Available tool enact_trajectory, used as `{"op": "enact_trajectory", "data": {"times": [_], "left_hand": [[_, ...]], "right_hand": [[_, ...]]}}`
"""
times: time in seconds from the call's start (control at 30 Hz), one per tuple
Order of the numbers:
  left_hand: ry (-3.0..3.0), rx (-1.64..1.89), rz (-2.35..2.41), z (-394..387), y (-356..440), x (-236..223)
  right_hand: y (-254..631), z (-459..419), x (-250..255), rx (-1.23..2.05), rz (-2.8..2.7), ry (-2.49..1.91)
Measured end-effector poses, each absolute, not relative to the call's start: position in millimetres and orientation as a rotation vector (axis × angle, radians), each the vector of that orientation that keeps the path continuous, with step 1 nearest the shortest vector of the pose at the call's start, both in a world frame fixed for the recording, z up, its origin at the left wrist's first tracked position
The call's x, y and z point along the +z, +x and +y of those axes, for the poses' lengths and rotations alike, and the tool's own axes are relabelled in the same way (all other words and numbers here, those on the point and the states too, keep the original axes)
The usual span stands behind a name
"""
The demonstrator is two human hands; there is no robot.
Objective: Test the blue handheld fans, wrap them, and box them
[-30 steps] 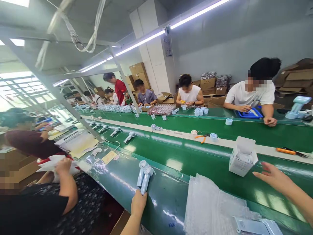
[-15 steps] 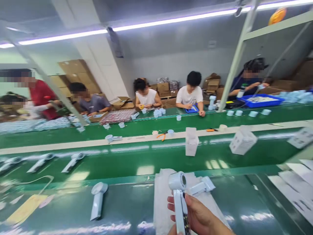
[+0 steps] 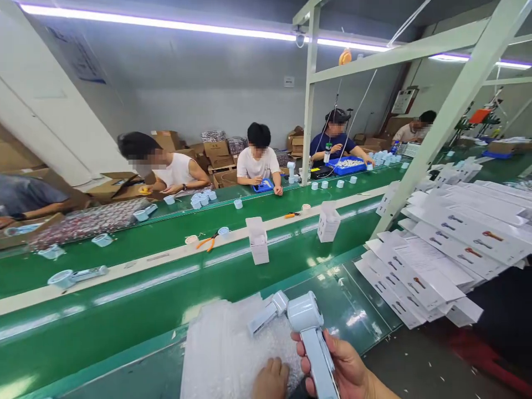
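Observation:
My right hand [image 3: 347, 368] is wrapped round the handle of a light-blue handheld fan [image 3: 305, 313], its round head upward. My left hand [image 3: 271, 379] lies low on the stack of clear bubble-wrap bags [image 3: 216, 343], fingers bent slightly and holding nothing that I can see. A second light-blue fan [image 3: 268, 313] rests on the bags, just left of the held fan's head.
Flattened printed boxes [image 3: 440, 260] are piled at the right. Two upright white boxes, one nearer [image 3: 258, 244] and one farther [image 3: 329, 224], stand on the green conveyor [image 3: 158, 302]. Orange-handled pliers [image 3: 208, 242] lie beyond. Several co-workers sit across; a metal post [image 3: 453, 116] slants at right.
The view has swung right, bringing the box pile into sight. My left hand has left the held fan's lower end for the bags. My right hand still holds the fan.

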State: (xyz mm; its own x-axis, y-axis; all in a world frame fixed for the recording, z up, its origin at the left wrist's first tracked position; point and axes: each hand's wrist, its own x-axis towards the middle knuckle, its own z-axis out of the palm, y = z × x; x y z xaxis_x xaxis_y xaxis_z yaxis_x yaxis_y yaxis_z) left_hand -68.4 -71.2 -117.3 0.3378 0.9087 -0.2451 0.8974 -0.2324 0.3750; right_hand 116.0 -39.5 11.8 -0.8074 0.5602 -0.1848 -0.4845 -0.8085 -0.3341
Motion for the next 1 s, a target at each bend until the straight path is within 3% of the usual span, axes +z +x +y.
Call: {"op": "enact_trajectory", "data": {"times": [0.27,0.5,0.73,1.0], "left_hand": [[1.951,-0.230,1.696,-61,-80,-70],[0.955,0.835,1.723,-49,-98,-41],[0.444,1.132,1.514,-50,-80,-38],[0.336,1.217,1.232,-64,-73,-18]], "right_hand": [[151,-33,1,2.609,-0.081,-0.320],[158,-33,-7,2.633,0.068,-0.353],[119,-41,-35,2.521,-0.325,-0.693],[76,-35,-41,2.507,-0.534,-0.805]]}}
